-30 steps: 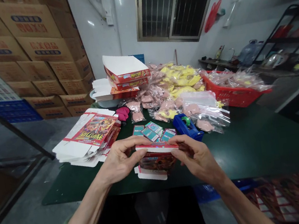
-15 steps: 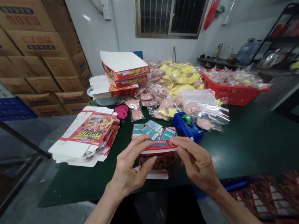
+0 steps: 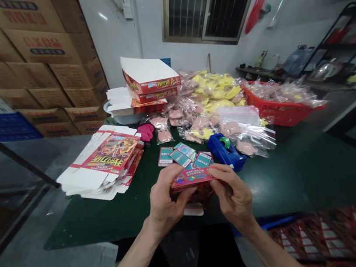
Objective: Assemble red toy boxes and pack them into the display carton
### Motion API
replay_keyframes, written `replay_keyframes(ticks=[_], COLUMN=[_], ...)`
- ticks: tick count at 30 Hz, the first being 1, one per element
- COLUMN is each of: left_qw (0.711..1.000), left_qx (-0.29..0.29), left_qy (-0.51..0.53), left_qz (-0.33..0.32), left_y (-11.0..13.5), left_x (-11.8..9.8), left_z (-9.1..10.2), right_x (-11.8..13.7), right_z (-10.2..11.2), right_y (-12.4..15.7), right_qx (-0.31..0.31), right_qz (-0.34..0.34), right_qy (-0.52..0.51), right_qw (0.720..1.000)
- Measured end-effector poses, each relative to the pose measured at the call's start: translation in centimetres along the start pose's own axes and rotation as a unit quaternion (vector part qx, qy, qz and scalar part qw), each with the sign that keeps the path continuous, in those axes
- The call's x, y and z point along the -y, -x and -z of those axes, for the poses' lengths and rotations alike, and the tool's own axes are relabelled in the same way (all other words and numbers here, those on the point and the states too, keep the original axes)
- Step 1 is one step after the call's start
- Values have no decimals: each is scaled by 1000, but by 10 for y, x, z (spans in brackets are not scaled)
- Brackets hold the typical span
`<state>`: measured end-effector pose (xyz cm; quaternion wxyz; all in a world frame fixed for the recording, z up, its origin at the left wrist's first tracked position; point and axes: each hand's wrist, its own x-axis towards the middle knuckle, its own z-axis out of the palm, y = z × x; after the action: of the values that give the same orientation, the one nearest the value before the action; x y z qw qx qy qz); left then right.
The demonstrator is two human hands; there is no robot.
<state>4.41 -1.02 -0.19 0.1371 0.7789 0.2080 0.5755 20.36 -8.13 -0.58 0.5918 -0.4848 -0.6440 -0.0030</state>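
Note:
A red printed cardboard box (image 3: 192,176) stands near the front edge of the green table (image 3: 287,180), a white flap showing at its lower front. My left hand (image 3: 165,195) grips its left end, thumb across the front and fingers over the top. At the right end, my right hand (image 3: 232,192) pinches the top edge between thumb and fingers. Just behind the box lie several teal-backed cards (image 3: 181,157). A blue tape dispenser (image 3: 225,153) with green tape sits beyond my right hand. What the box holds is hidden.
Flattened printed cartons (image 3: 102,161) are stacked at left. Behind lie bagged pink and yellow pieces (image 3: 213,91), a red basket (image 3: 277,108) and made-up display boxes (image 3: 154,81). Clear plastic bags (image 3: 250,130) lie beyond the dispenser. Rows of red boxes (image 3: 338,234) sit low at right.
My left hand has moved right and closed on the box's left end. My right fingers have tightened on the top edge, where the front edge of the lid now looks folded down.

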Motion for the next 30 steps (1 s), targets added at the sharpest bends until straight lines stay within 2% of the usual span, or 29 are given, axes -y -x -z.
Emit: replay_keyframes(ticks=[2,4,6,8,9,11,13,16,19,24,27,30], left_qw=[999,996,994,994,994,994,994,995,993,987,987,988], left_qx=[-12,-24,-25,-29,-33,-40,-40,-36,-33,-31,-37,-47], left_qy=[-10,-15,-2,18,23,22,20,23,39,84,95,83], left_qz=[48,85,103,105,104,100,96,95,107,131,128,118], left_y=[5,9,12,13,12,11,10,9,9,11,13,14], left_x=[0,1,1,1,1,0,-1,0,5,10,8,5], left_z=[-2,-3,-5,-5,-5,-5,-5,-5,-6,-9,-9,-9], right_x=[0,-6,-23,-47,-60,-86,-104,-117,-118,-118,-117,-115], right_z=[5,18,39,64,75,93,102,104,101,94,85,78], right_y=[1,-2,-10,-21,-28,-42,-54,-69,-77,-79,-74,-68], right_qx=[23,24,-32,-97,-96,-55,8,83,100,31,-30,-87], right_qz=[-14,-74,-175,-260,-283,-322,-368,-448,-520,-611,-628,-622], right_qy=[-8,-8,46,134,160,173,158,132,111,73,39,9], right_qw=[1000,997,983,951,941,929,916,881,841,788,777,778])
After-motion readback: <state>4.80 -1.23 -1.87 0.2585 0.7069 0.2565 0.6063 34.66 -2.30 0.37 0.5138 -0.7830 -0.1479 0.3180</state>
